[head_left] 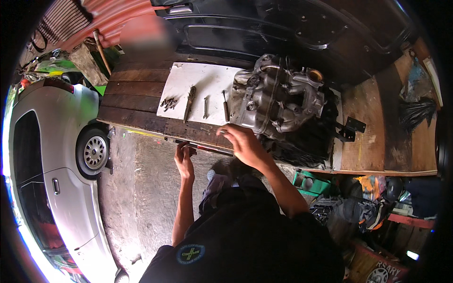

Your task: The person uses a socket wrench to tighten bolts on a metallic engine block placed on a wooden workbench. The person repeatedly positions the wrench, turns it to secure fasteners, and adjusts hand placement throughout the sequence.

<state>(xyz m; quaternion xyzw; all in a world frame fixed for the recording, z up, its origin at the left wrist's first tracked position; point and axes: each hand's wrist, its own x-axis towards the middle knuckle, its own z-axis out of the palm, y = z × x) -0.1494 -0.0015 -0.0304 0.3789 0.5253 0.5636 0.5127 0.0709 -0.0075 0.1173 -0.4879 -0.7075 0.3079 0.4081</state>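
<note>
Near the front edge of the wooden bench, my left hand has its fingers curled together, and a dark slim thing shows at the fingertips. My right hand is bent over the same edge, fingers drawn in around a small shiny piece that is too small to name. Beyond them a white board carries a cluster of bolts, a long worn tool, a small wrench and a dark-handled tool. Right of these sits a grey metal engine part with curved pipes.
A black vehicle panel stands behind the bench. Black cloth lies under the engine part, beside a black bracket. A silver car is parked at left. Below right are a green case and piled gear.
</note>
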